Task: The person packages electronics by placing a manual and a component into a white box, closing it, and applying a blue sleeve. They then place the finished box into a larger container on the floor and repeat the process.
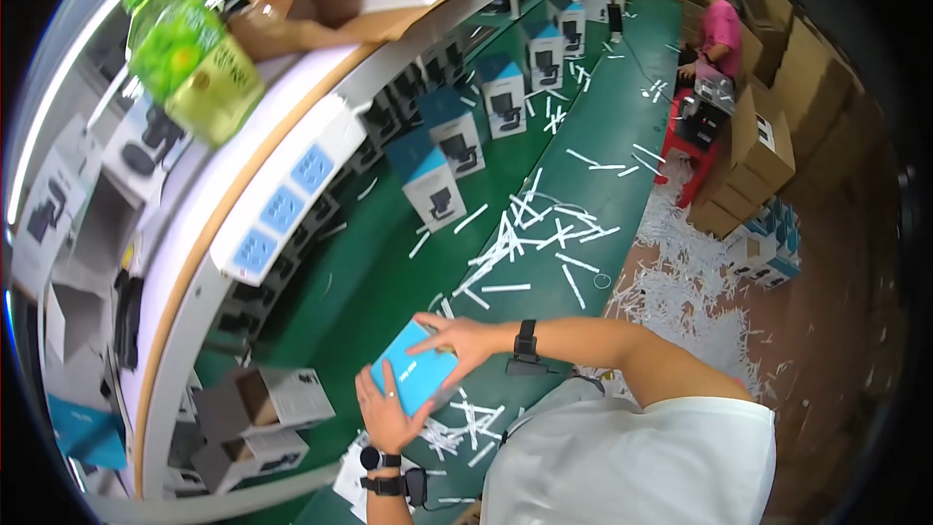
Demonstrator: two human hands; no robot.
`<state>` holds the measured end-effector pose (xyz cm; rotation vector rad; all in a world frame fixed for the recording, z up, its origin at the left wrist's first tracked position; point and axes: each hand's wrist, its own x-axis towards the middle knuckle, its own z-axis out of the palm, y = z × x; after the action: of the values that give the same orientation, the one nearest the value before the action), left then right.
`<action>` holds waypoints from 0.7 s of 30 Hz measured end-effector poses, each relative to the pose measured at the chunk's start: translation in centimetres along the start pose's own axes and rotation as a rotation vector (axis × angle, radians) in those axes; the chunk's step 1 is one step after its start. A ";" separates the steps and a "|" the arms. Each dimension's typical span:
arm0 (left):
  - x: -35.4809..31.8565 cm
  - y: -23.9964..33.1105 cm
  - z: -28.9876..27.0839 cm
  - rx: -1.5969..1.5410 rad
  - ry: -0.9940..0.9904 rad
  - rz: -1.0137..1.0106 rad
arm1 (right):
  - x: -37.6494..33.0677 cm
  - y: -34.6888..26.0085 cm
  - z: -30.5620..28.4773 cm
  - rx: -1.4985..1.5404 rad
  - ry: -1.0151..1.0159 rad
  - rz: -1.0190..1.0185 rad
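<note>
A small box with a bright blue top (pixel 412 381) is between my two hands over the green work surface. My left hand (pixel 389 416) grips its near left side, with the fingers lying along the edge and top. From the right, my right hand (pixel 461 342) holds the far corner, its fingers reaching across the blue face. The undersides of the fingers and the box's lower part are hidden. Thin white paper strips (pixel 474 420) lie scattered right beside the box, and more strips (pixel 520 238) are heaped farther along the surface.
Upright printed boxes (pixel 428 180) stand in a row along the green bench (pixel 637 68). A shelf at left bears a power strip (pixel 287 199) and a green-tinted bottle (pixel 190 63). Open cartons (pixel 262 403) lie at lower left. At far right a person (pixel 719 34) sits near cardboard boxes (pixel 758 151).
</note>
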<state>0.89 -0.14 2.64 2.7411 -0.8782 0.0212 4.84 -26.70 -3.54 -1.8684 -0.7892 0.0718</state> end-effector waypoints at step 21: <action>-2.0 -15.6 -2.4 0.256 0.106 -0.632 | 2.0 6.9 -4.9 -0.257 0.601 0.350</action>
<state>8.39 13.82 0.97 3.0909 0.0474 0.1648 11.64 -31.12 -6.63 -2.0938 -0.0554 -0.3722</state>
